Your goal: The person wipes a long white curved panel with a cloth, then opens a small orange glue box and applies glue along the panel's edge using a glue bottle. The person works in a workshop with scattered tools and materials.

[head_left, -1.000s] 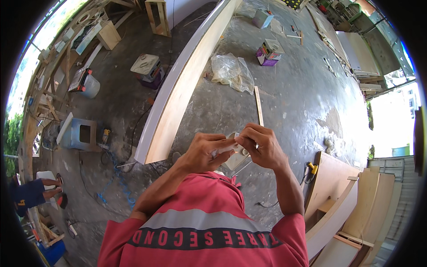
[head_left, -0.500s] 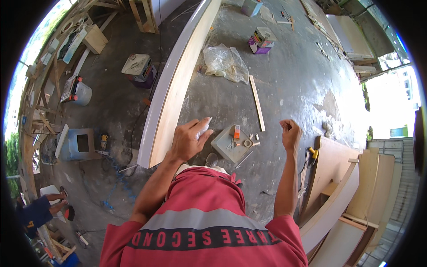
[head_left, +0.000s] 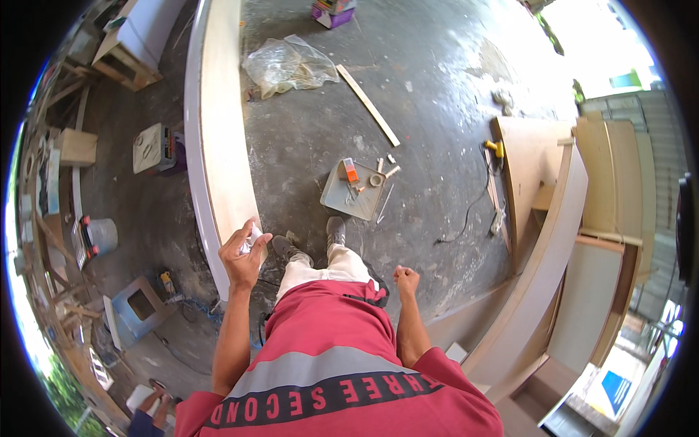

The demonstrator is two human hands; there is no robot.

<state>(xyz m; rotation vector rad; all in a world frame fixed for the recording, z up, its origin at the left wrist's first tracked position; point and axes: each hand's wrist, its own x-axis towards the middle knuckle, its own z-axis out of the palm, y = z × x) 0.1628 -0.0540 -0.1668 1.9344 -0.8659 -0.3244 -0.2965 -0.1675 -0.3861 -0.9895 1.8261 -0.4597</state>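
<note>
My left hand [head_left: 239,258] is closed around a crumpled white cloth or wad of paper [head_left: 251,239], its fingers curled over most of it. It is at the near end of a long wooden panel [head_left: 224,124] with a glossy white side, which runs away from me on the left. From this angle I cannot tell whether the hand touches the panel. My right hand [head_left: 406,280] is apart from everything, in the air to the right of my waist. Its fingers are curled in; whatever they may hold is hidden.
A square tub [head_left: 331,198] with an orange box [head_left: 351,170] and a tape roll [head_left: 376,180] stands before my feet. Plastic sheeting [head_left: 287,69] and a wooden strip [head_left: 368,105] lie beyond. Cabinet panels [head_left: 535,189] fill the right; a person [head_left: 149,419] is at lower left.
My view has swung right and come closer to my feet. The left hand keeps the white wad and is nearer the panel's end. My right hand has dropped closer to my body.
</note>
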